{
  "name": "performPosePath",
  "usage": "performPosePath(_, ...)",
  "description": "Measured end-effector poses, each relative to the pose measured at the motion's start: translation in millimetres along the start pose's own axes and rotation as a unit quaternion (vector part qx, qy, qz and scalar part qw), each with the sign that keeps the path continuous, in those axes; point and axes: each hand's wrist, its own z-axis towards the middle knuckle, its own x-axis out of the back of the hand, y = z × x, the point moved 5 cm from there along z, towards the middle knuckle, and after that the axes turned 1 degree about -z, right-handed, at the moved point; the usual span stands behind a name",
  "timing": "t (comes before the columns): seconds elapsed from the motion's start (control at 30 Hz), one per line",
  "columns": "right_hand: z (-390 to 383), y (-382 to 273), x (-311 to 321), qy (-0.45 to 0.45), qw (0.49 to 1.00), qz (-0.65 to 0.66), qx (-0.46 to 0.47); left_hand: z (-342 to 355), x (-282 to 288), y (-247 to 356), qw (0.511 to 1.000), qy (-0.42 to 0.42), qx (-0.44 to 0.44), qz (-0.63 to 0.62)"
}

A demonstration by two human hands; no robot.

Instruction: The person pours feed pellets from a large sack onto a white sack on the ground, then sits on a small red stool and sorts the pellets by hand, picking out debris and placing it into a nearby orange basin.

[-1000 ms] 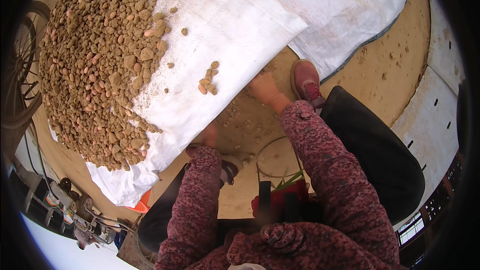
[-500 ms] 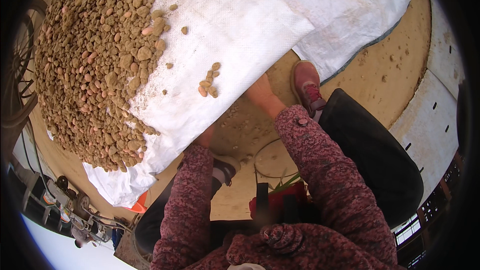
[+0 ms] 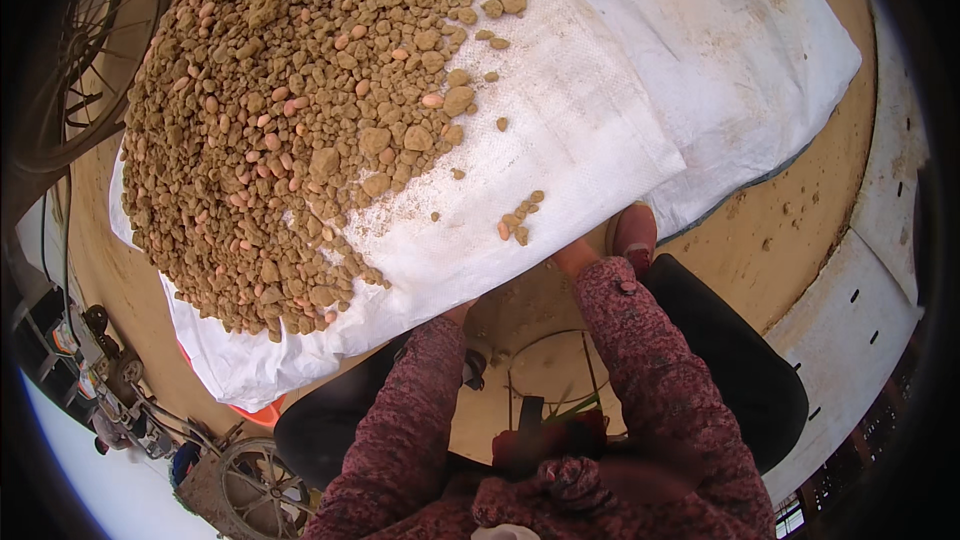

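A white woven plastic sack (image 3: 575, 145) lies spread in front of me. On its left part is a heap of brown dirt clods (image 3: 325, 160) mixed with pinkish kernels that look like peanuts (image 3: 272, 141). A small cluster of clods and a kernel (image 3: 519, 219) sits near the sack's front edge. Both my arms reach down between my knees. My left hand (image 3: 460, 313) and my right hand (image 3: 574, 256) go under that front edge, so their fingers are hidden and only the wrist ends show.
Another pale sheet (image 3: 745, 50) lies beyond the sack at right. A spoked wheel (image 3: 105, 50) stands at far left, a smaller wheel (image 3: 262, 488) at lower left. Part of an orange container (image 3: 258, 414) shows under the sack. My shoe (image 3: 636, 232) is beside my right hand.
The sack with its heap now appears farther right and lower in view, with more wheel showing at left. My hands have gone deeper under its edge.
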Motion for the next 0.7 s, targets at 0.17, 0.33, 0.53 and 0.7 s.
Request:
performPosePath(0.17,-5.9,11.8,33.1,-0.052,0.983,0.156,-0.078,-22.8,-11.8,10.9,0.993,-0.022,0.024,-0.109)
performPosePath(0.33,-29.3,-72.8,47.0,-0.227,0.751,0.594,-0.176,-59.1,-32.0,59.1,0.892,-0.133,0.191,-0.388)
performPosePath(0.53,-94.7,-181.0,115.8,-0.115,0.863,0.433,-0.232,-106.4,-16.4,118.6,0.876,-0.121,0.314,-0.345)
performPosePath(0.7,-73.9,-211.0,228.1,0.364,0.904,0.222,0.019,-178.6,-47.8,162.4,0.889,-0.445,0.096,0.036)
